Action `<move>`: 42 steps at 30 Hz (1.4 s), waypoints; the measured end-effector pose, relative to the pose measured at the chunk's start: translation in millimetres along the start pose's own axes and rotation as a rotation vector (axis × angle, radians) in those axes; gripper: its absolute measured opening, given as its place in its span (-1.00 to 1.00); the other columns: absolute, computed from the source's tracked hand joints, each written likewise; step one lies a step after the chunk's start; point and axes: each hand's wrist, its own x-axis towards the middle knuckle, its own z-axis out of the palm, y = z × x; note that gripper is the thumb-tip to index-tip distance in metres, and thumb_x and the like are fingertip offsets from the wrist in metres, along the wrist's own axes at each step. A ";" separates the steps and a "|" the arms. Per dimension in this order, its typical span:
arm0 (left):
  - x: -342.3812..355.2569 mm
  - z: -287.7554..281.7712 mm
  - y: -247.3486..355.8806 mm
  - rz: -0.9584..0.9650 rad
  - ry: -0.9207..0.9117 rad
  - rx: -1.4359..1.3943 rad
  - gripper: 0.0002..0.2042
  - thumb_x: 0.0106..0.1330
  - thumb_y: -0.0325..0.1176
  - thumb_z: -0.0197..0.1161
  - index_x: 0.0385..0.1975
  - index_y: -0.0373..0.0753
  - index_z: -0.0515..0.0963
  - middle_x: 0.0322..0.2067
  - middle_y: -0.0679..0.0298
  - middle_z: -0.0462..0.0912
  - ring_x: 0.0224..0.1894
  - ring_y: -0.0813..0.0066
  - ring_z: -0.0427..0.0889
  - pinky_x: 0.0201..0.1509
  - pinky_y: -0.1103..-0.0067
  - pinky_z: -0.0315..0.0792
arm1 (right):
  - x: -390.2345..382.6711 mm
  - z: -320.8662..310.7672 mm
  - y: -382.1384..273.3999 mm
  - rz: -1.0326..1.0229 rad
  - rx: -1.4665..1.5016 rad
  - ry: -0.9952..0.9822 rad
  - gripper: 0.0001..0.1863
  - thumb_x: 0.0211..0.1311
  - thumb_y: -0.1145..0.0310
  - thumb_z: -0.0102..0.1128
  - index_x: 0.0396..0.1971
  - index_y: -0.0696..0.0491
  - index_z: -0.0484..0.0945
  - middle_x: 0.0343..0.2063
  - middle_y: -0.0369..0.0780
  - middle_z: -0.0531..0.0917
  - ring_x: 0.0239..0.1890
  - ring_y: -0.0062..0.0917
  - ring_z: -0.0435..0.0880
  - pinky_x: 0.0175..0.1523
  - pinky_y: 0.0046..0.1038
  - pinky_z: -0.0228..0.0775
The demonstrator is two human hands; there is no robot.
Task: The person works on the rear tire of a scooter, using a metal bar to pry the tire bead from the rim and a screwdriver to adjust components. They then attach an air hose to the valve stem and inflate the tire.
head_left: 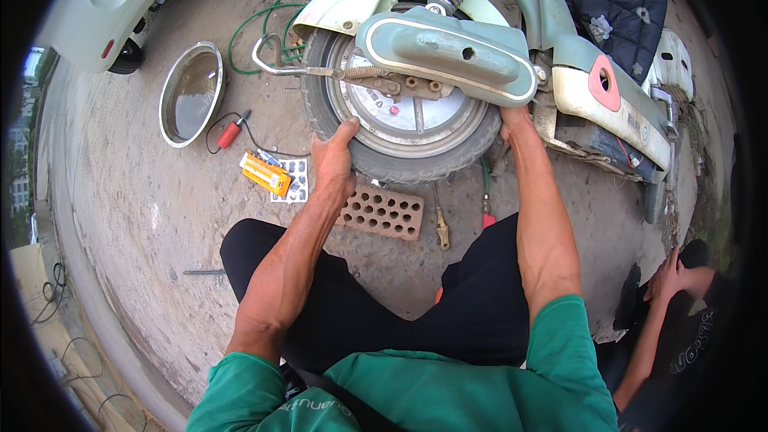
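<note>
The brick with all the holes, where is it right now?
In the head view, the perforated brick lies on the ground near the middle, just below the scooter tire, between the left forearm and the yellow-handled tool.

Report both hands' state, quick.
Left hand: closed on the tyre, thumb on the outer side.
Right hand: at the tyre's right edge, fingers hidden; grip cannot be told.

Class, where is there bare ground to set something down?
Left: the patch bordered by the basin, orange box and rod. Right: between the right forearm, white panel and co-worker. Crowded: below the tyre, with brick, yellow-handled tool and green hose.
</note>
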 end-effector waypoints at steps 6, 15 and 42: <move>17.9 -6.8 4.0 -0.006 0.005 0.140 -0.45 0.37 -0.36 0.43 0.32 -0.43 0.50 0.13 0.00 0.74 0.08 0.15 0.78 0.25 0.23 0.67 | -6.1 -0.8 8.1 0.022 -0.011 0.037 -0.31 0.59 0.02 0.20 0.56 0.07 0.38 0.48 -0.10 0.51 0.42 -0.35 0.54 0.48 -0.19 0.40; 81.4 -23.4 68.7 -0.167 -0.225 0.375 -0.61 0.41 -0.24 0.45 0.07 -0.42 0.68 -0.04 0.08 0.84 -0.07 0.26 0.83 0.19 0.34 0.68 | -68.2 35.9 43.0 0.011 0.185 0.278 0.03 0.23 -0.25 0.59 0.20 0.53 0.56 0.20 0.07 0.68 0.20 -0.31 0.63 0.33 -0.22 0.46; -9.4 2.3 -16.8 -0.069 0.008 -0.015 -0.51 0.51 -0.28 0.32 0.34 -0.39 0.48 0.26 0.01 0.67 0.29 0.09 0.68 0.51 0.17 0.50 | -6.2 4.5 3.2 0.089 0.000 0.039 -0.35 0.55 0.11 0.18 0.37 0.36 0.52 0.35 0.05 0.62 0.31 -0.32 0.62 0.37 -0.23 0.42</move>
